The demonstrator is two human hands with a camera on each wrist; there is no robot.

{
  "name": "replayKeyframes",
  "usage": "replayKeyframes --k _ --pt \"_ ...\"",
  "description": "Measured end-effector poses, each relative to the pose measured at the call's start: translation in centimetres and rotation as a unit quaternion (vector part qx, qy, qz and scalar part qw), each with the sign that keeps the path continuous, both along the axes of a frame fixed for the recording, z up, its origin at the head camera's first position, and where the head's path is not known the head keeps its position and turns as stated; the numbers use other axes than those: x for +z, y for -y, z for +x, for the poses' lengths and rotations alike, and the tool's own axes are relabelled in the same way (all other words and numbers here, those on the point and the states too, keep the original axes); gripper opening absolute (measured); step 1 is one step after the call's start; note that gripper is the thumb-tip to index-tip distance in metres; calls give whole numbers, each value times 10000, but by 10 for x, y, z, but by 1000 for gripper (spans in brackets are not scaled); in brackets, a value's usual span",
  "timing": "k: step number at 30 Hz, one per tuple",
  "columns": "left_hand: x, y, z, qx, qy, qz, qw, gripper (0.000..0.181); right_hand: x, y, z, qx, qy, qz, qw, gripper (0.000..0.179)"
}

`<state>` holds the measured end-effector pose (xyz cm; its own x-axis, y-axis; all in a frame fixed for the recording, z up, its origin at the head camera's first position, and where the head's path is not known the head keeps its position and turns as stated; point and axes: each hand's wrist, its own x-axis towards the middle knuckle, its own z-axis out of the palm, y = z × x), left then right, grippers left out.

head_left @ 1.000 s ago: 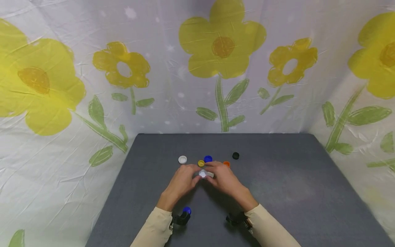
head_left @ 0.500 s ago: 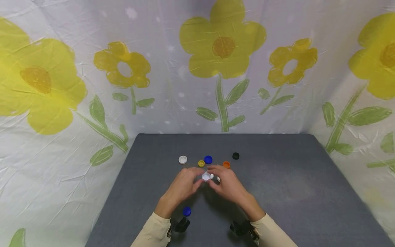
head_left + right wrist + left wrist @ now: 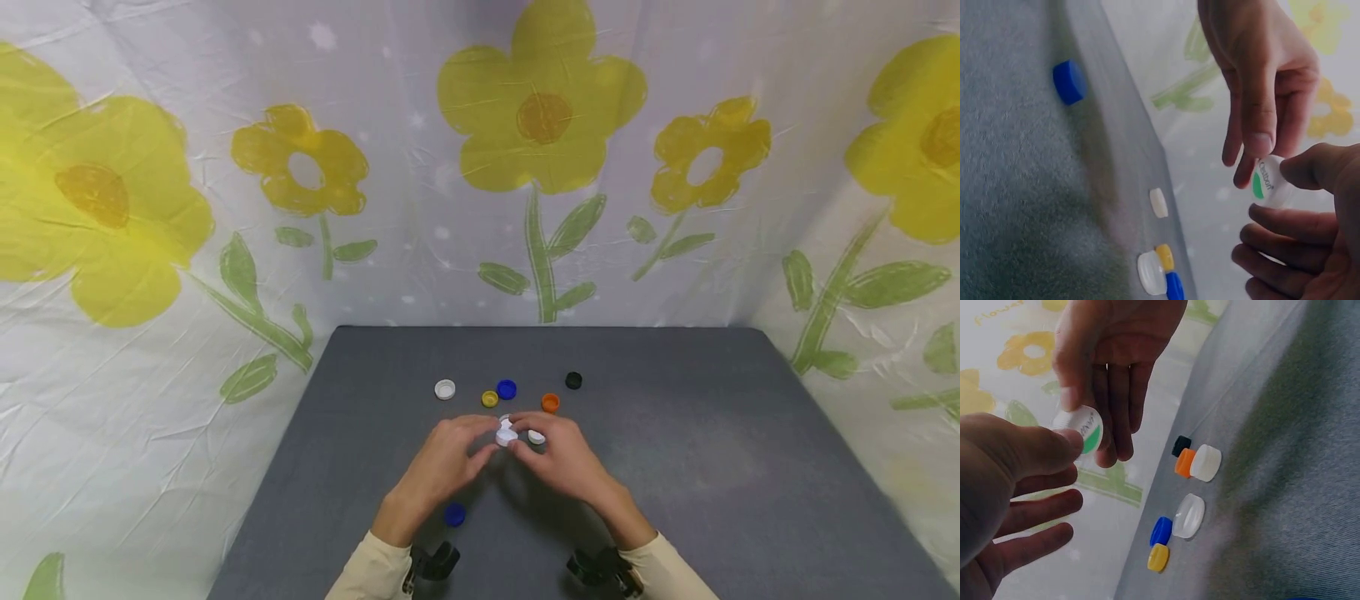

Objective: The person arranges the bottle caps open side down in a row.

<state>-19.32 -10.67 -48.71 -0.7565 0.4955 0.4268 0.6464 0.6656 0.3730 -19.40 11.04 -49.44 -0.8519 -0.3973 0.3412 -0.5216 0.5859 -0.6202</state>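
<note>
A white bottle cap (image 3: 507, 437), with a green mark and dark lettering on its top, is held above the table between both hands. My left hand (image 3: 442, 458) pinches it from the left, its thumb over the cap's edge in the left wrist view. From the right, my right hand (image 3: 558, 454) pinches the same cap (image 3: 1270, 182) between thumb and index finger; its other fingers are spread apart. Just beyond the held cap lies another white cap (image 3: 1189, 516) on the table, partly hidden in the head view. A further white cap (image 3: 1205, 463) lies beside the right hand.
Farther back on the dark grey table (image 3: 712, 467) lie a white cap (image 3: 445, 389), a yellow cap (image 3: 490, 399), a blue cap (image 3: 507, 389), an orange cap (image 3: 551, 402) and a black cap (image 3: 573, 380). Another blue cap (image 3: 454, 514) sits near the left wrist. A flowered cloth (image 3: 420, 250) hangs behind.
Both hands have drawn slightly nearer and to the right with the white cap. The orange cap and the white caps near the right hand have come into fuller view.
</note>
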Motion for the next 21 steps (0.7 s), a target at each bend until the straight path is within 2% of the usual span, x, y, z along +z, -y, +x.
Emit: replayKeyframes --k 5,8,12,16,18,21 --pt "-4 -1 2 -131 -147 141 9997 23 0 -2 3 5 430 -86 9990 16" --pt "-5 -2 3 -103 -178 151 9997 17 -1 -2 4 -29 411 -125 9991 19" --pt "-5 -2 5 77 -103 285 9995 11 -1 -4 5 -82 -179 -148 9997 19" --pt "-2 -2 8 360 91 442 9983 11 0 -6 6 50 -882 -119 9960 29" --pt "1 -2 11 480 284 530 9970 12 1 -7 6 175 -1065 -148 9940 35" --pt "6 -4 14 587 753 778 9924 14 1 -7 6 381 -1353 -216 9898 43"
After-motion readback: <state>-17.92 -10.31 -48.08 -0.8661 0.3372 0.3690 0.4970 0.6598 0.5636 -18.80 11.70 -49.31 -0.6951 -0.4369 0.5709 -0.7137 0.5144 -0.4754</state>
